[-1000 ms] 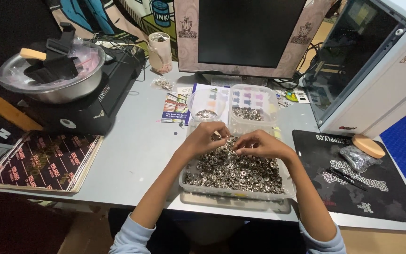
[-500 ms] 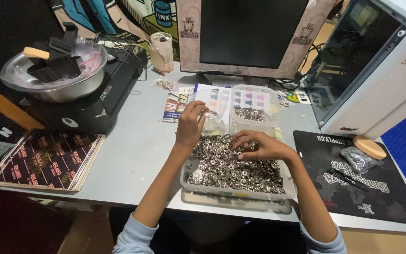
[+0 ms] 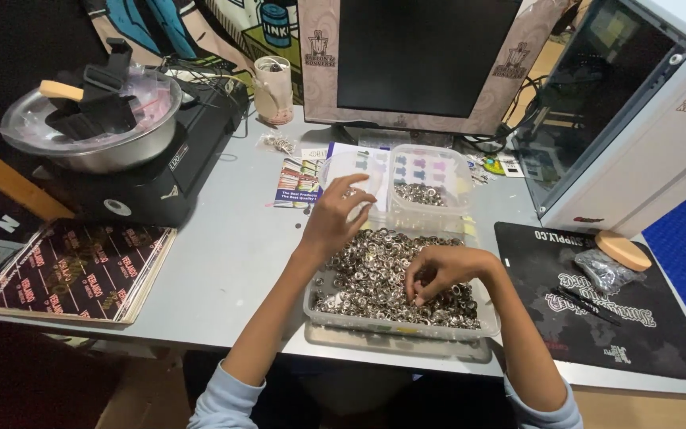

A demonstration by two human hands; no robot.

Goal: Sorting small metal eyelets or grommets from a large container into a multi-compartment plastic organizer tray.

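Note:
A clear plastic tray [image 3: 317, 311] full of small silver metal rings [image 3: 375, 274] stands at the desk's front edge. My right hand [image 3: 442, 270] is curled down into the pile, its fingertips pinched among the rings. My left hand [image 3: 333, 216] is lifted above the tray's far left corner, fingers loosely apart, reaching over a small clear tub [image 3: 348, 165] whose inside I cannot make out. Beside it stands a second clear tub [image 3: 448, 171] with a layer of rings in it.
Behind the tubs are a monitor [image 3: 422, 56] and a colourful leaflet [image 3: 297, 183]. A computer case [image 3: 637, 111] and a black mat [image 3: 597, 302] with a plastic bag are at the right. At the left are a black machine [image 3: 152, 179] with a metal bowl and a stack of dark sheets [image 3: 81, 270].
My left hand left the pile, went up to the small clear tub and now hovers just in front of it with fingers apart. My right hand stayed in the rings, shifting slightly nearer.

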